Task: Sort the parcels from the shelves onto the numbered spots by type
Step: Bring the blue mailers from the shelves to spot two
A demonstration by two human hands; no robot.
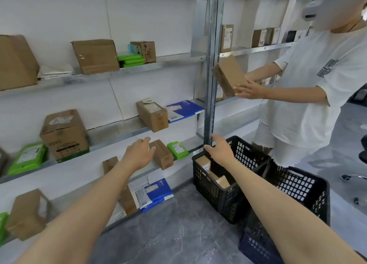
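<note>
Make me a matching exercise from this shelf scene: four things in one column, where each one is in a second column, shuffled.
Things
1. small brown box
2. black crate beside the shelf post
3. tilted brown box
4. upper blue mailer

Places
A. held in another person's hands
B. on the floor, with boxes inside
C. flat at a shelf's right end, next to a labelled brown box
D. on a shelf between the left hand and a green pouch

Pairs: 1-D, 2-B, 3-A, 4-C
</note>
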